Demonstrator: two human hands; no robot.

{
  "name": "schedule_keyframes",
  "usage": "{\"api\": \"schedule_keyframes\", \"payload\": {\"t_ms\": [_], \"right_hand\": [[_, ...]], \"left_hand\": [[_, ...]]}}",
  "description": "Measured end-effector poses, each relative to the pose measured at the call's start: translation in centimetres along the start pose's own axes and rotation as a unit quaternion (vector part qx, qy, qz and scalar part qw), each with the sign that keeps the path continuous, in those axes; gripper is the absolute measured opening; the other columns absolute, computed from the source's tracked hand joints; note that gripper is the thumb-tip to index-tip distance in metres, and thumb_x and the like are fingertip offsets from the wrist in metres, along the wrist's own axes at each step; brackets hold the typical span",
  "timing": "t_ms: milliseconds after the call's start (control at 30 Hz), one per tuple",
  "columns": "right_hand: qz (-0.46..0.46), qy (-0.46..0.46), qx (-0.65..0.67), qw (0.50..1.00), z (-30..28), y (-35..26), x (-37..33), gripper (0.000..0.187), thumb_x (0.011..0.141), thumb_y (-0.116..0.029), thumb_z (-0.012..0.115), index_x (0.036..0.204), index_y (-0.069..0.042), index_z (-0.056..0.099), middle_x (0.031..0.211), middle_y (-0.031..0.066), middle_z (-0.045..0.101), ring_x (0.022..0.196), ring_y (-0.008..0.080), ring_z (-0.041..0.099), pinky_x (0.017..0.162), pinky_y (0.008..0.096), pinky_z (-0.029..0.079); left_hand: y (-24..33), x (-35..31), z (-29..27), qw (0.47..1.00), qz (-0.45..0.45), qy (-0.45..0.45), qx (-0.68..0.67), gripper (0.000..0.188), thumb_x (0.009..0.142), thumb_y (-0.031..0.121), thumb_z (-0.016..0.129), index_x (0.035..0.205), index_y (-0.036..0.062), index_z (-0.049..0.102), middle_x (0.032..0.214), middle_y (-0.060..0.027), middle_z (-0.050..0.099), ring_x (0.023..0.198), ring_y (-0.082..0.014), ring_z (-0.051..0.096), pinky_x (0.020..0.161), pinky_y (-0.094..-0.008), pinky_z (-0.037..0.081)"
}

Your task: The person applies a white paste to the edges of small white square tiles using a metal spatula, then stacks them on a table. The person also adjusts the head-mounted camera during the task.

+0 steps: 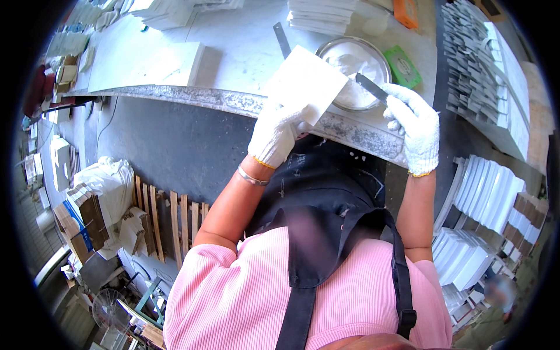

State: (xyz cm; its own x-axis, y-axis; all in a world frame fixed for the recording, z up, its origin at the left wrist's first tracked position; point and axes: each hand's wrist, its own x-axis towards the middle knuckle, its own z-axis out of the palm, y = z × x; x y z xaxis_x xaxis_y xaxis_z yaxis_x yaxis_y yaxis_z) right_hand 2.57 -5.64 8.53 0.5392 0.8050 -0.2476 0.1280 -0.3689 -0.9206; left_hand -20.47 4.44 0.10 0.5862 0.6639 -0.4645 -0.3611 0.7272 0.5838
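White knit gloves cover both my hands. My left hand (pixel 277 131) is closed on the near edge of a flat white rectangular tile (pixel 309 81), held tilted over the table's front edge. My right hand (pixel 413 122) pinches a narrow dark metal scraper blade (pixel 371 88). The blade's tip has white stuff on it and sits over a round metal bowl (pixel 387 67), to the right of the tile. White paste (pixel 350 57) fills part of the bowl, partly hidden by the tile. Behind the tile, a second flat metal strip (pixel 282 38) lies on the table.
On the worktable (pixel 233 58) stand a stack of white tiles (pixel 322 14), a white block (pixel 175 64), a green box (pixel 402 67) beside the bowl and an orange box (pixel 405 13). Stacked pieces (pixel 478 76) stand at right. A wooden pallet (pixel 175 221) lies on the floor left.
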Motion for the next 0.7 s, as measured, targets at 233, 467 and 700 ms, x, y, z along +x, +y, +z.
{"api": "schedule_keyframes", "payload": {"t_ms": [233, 467, 700], "right_hand": [[-0.036, -0.018, -0.014, 0.999, 0.5, 0.8, -0.1, 0.028, 0.093, -0.012, 0.065, 0.119, -0.003, 0.070, 0.095, 0.0052, 0.071, 0.076, 0.0083, 0.064, 0.063, 0.0229, 0.050], [-0.213, 0.032, -0.166, 0.962, 0.5, 2.5, 0.3, 0.025, 0.092, -0.008, 0.066, 0.116, -0.004, 0.072, 0.098, 0.0070, 0.073, 0.077, 0.0084, 0.065, 0.066, 0.0247, 0.052], [-0.101, 0.024, -0.048, 0.993, 0.5, 1.3, -0.3, 0.027, 0.094, -0.011, 0.063, 0.119, -0.003, 0.071, 0.095, 0.0038, 0.071, 0.076, 0.0066, 0.062, 0.064, 0.0211, 0.048]], "left_hand": [[-0.1, -0.1, 0.3, 1.000, 0.000, 0.004, 0.016, 0.057, 0.088, 0.016, 0.068, 0.140, 0.0125, 0.043, 0.122, -0.0126, 0.056, 0.107, -0.0298, 0.060, 0.077, -0.0467, 0.059], [0.1, -0.3, 0.7, 1.000, -0.003, 0.012, 0.008, 0.056, 0.089, 0.014, 0.067, 0.140, 0.0116, 0.044, 0.122, -0.0116, 0.056, 0.106, -0.0271, 0.060, 0.078, -0.0436, 0.058], [0.5, -0.2, 2.0, 0.997, 0.069, 0.013, 0.028, 0.047, 0.088, 0.009, 0.068, 0.131, 0.0073, 0.050, 0.107, -0.0039, 0.062, 0.081, -0.0114, 0.063, 0.060, -0.0222, 0.051]]}}
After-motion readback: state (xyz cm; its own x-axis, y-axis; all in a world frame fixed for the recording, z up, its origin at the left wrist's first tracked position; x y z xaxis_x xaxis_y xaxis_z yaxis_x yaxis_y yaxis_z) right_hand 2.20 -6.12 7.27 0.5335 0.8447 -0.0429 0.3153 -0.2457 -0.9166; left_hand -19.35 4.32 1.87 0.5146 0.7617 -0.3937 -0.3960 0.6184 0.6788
